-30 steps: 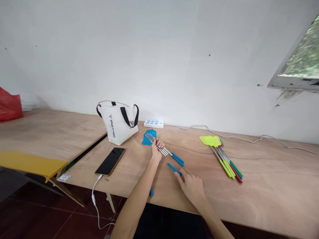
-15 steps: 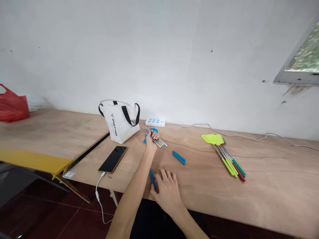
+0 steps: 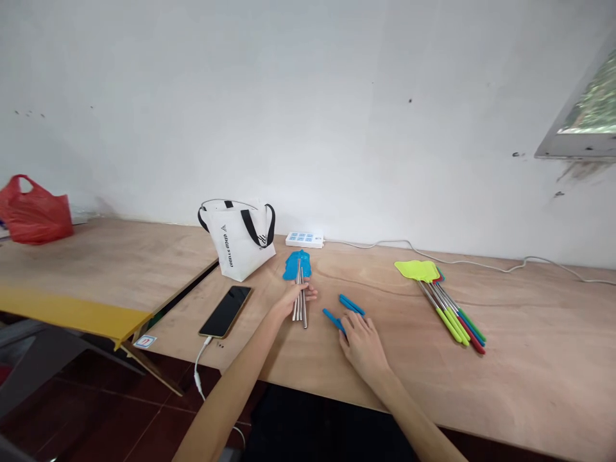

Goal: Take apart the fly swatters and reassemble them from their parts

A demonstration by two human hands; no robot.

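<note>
My left hand [image 3: 293, 296] grips a bundle of metal rods with blue swatter heads [image 3: 299, 281], lying on the wooden table [image 3: 505, 359]; the blue heads point toward the wall. My right hand [image 3: 362, 340] rests on the table with its fingers on a loose blue handle sleeve [image 3: 333, 319]. A pair of other blue sleeves [image 3: 351, 304] lies just beyond my right fingertips.
A white tote bag [image 3: 240, 239] stands left of the rods, and a phone [image 3: 226, 310] on a white cable lies in front of it. A power strip [image 3: 305, 240] sits by the wall. Several assembled swatters [image 3: 445, 298] lie at right. A red bag [image 3: 33, 210] sits far left.
My left hand turned the rod bundle so it points straight at the wall. My right hand moved from the table's front edge toward the middle, bringing a blue sleeve beside the other two.
</note>
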